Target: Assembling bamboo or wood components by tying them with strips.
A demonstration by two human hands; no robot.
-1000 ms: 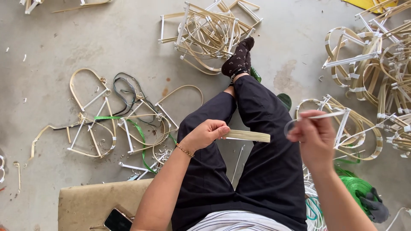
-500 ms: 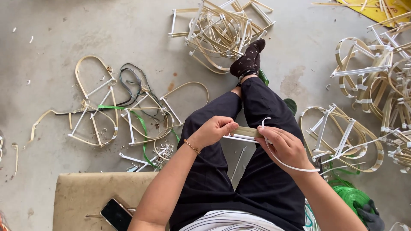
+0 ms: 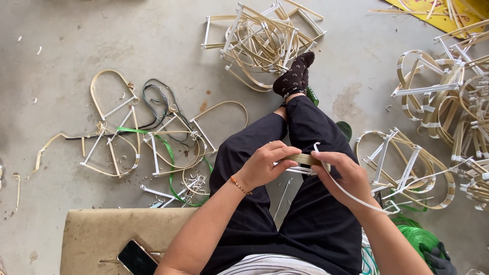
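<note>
- The concrete floor (image 3: 66, 46) spreads all round the hands, taking finished and half-made pieces so that the lap stays free for work
- Piles of bent cane frames lie within reach: one heap (image 3: 260, 40) ahead of both hands past the socked foot (image 3: 294, 76), more (image 3: 407, 168) out to the right of the right hand, looser ones (image 3: 132, 137) left of the left hand
- A tan cushion (image 3: 97, 234) with a phone (image 3: 136, 258) sits behind and left of the left hand
- Left hand (image 3: 262, 165) is closed round a flat cane strip (image 3: 305, 159), steadying it over the lap
- Right hand (image 3: 346, 175), touching the strip's other end, pinches a thin white band (image 3: 351, 196) that loops round the strip and trails off under the wrist, seemingly to bind it
</note>
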